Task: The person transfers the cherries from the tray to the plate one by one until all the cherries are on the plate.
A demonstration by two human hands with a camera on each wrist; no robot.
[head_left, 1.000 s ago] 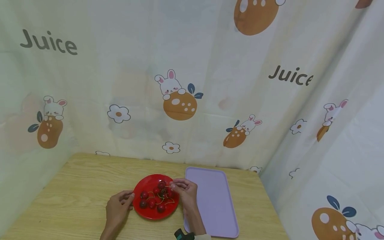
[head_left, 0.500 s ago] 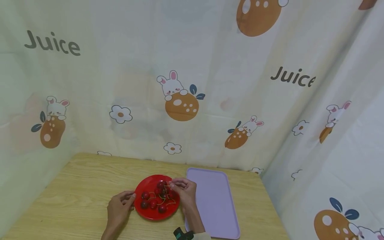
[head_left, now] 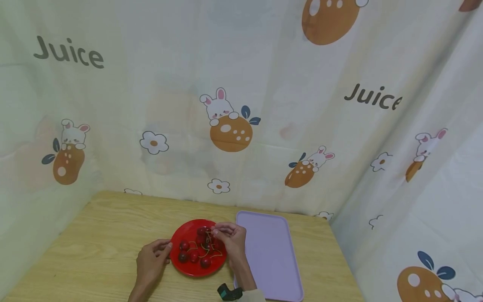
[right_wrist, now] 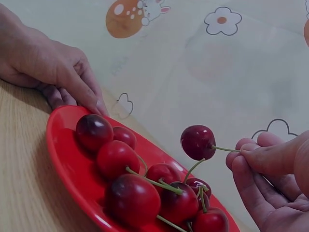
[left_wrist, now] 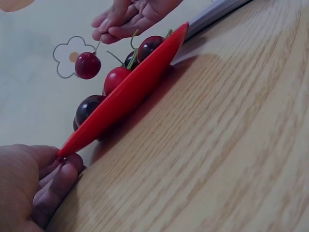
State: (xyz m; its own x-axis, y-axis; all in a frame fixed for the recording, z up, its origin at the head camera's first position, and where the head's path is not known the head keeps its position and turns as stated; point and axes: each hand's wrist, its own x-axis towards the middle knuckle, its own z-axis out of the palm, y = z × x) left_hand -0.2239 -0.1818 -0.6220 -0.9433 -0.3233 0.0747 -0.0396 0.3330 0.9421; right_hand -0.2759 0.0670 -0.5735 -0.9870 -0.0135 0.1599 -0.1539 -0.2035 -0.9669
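A red plate [head_left: 185,268] with several dark red cherries [right_wrist: 133,199] stands on the wooden table. My left hand [head_left: 149,262] grips its left rim, thumb above and fingers beneath, as the left wrist view shows. Over the plate's right side, my right hand [head_left: 233,242] pinches a thin green stem between thumb and fingertips. From that stem a single dark cherry [right_wrist: 197,142] hangs raised above the others, apart from the plate in the left wrist view [left_wrist: 88,65]. Other cherries lie clustered on the plate, with green stems crossing each other.
A pale purple tray [head_left: 268,251] lies just right of the plate, partly behind my right forearm. Curtains [head_left: 181,105] printed with rabbits and fruit enclose the table [head_left: 113,218] at the back and sides. A dark wrist device [head_left: 229,292] sits at my right wrist.
My right hand has shifted slightly left over the plate with the pinched cherry. My left hand keeps its grip on the rim. The whole head view has drifted a little.
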